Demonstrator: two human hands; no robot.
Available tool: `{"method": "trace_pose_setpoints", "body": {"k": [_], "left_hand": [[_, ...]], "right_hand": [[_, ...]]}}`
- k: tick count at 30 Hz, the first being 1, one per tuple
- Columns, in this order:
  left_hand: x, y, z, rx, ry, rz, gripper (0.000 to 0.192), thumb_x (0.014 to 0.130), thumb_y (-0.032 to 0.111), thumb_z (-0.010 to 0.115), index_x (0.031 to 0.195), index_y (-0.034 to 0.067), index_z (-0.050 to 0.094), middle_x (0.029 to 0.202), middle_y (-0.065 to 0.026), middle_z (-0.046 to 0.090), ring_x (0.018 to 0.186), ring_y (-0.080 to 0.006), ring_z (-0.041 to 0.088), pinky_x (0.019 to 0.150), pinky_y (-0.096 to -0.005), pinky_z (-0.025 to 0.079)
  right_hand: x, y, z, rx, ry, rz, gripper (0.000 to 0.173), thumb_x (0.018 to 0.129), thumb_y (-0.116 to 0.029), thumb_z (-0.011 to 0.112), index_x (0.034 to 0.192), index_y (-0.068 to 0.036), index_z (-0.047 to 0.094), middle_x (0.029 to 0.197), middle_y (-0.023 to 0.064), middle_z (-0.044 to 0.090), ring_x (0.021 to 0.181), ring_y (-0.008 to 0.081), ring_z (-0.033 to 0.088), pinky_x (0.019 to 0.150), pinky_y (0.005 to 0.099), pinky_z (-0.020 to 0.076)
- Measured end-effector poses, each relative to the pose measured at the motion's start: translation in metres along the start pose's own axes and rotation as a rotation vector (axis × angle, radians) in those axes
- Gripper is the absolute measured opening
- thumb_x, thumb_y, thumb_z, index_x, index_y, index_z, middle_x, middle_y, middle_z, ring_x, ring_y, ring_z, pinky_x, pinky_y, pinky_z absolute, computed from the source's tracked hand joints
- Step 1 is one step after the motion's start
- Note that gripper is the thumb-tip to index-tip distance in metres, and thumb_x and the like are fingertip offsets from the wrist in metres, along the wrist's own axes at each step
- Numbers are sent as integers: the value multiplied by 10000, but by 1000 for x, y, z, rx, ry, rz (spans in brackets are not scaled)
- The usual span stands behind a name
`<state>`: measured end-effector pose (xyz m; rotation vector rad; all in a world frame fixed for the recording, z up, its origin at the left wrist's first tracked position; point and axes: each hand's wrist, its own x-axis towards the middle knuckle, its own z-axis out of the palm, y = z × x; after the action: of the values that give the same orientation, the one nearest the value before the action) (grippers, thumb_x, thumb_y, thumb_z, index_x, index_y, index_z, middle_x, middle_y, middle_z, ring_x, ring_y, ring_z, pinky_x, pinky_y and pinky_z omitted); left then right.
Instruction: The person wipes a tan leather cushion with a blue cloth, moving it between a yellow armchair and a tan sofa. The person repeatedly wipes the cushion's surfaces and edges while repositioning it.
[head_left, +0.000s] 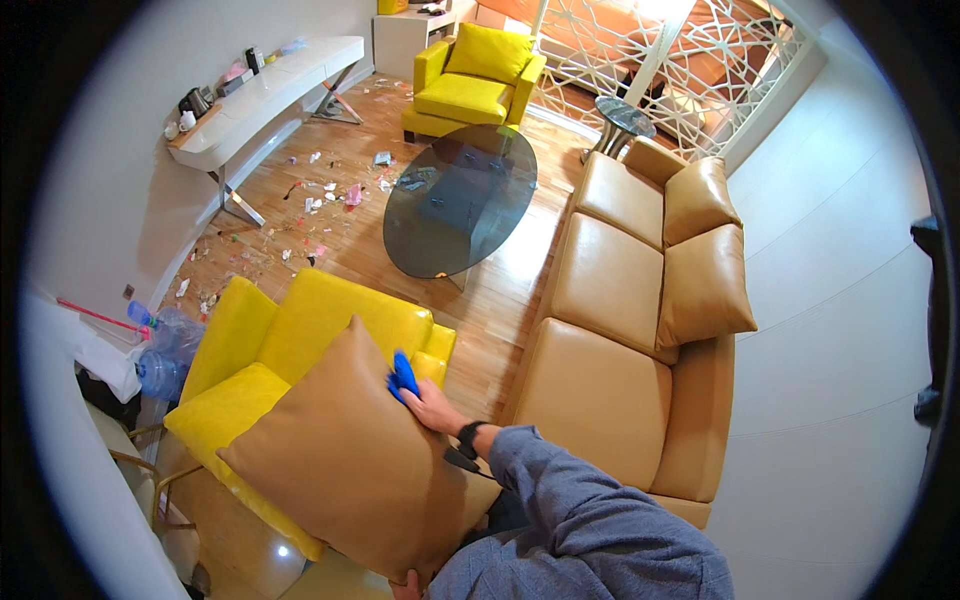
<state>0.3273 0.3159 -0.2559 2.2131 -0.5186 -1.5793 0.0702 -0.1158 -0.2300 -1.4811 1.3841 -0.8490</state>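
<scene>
A large tan leather cushion (337, 457) is held up in front of my body, tilted, with one corner pointing away from me. My left hand (407, 586) grips its lower edge near the bottom of the view; only part of that hand shows. With my right hand (431, 407) I hold a blue cloth (403, 377) against the cushion's right-hand edge. A dark band circles the right wrist. Behind the cushion stands a yellow armchair (345, 304), partly hidden by it.
A tan three-seat sofa (592, 405) with two cushions runs along the right. Ahead stands an oval glass table (465, 202), with another yellow armchair (465, 97) beyond. Litter (315, 199) covers the wooden floor below a white desk (277, 82). Water bottles (161, 373) stand at left.
</scene>
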Motion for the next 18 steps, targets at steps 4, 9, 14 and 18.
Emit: {"method": "trace_pose_setpoints", "body": {"k": [4, 9, 14, 18], "left_hand": [[-15, -11, 1, -156, 13, 103, 603, 1068, 315, 650, 1548, -14, 491, 1552, -202, 589, 1412, -347, 566, 1164, -453, 466], [-32, -1, 14, -312, 172, 189, 518, 1092, 383, 611, 1416, -21, 590, 1382, -188, 667, 1273, -304, 630, 1068, -433, 513], [-61, 46, 4, -258, 190, 37, 463, 1076, 328, 675, 1384, -17, 660, 1345, -161, 710, 1268, -249, 649, 1057, -407, 523], [-89, 89, -5, -281, 240, 98, 479, 1092, 303, 675, 1428, -37, 637, 1420, -123, 682, 1275, -203, 640, 1078, -368, 517]], "right_hand": [[-99, 59, -44, 13, -180, 161, 474, 1089, -426, 568, 1030, 27, 697, 1032, 332, 719, 970, 488, 681, 870, 552, 517], [-178, 108, -91, -68, -266, 423, 552, 1060, -485, 582, 1015, 47, 722, 968, 293, 754, 927, 459, 722, 843, 517, 544], [-180, 93, -105, 10, -252, 493, 469, 1026, -426, 637, 949, 32, 694, 809, 189, 685, 792, 278, 679, 764, 476, 543], [-167, 35, -98, -98, -37, -138, 258, 1000, -219, 698, 1120, 0, 634, 1135, 272, 608, 1077, 484, 582, 955, 547, 487]]}}
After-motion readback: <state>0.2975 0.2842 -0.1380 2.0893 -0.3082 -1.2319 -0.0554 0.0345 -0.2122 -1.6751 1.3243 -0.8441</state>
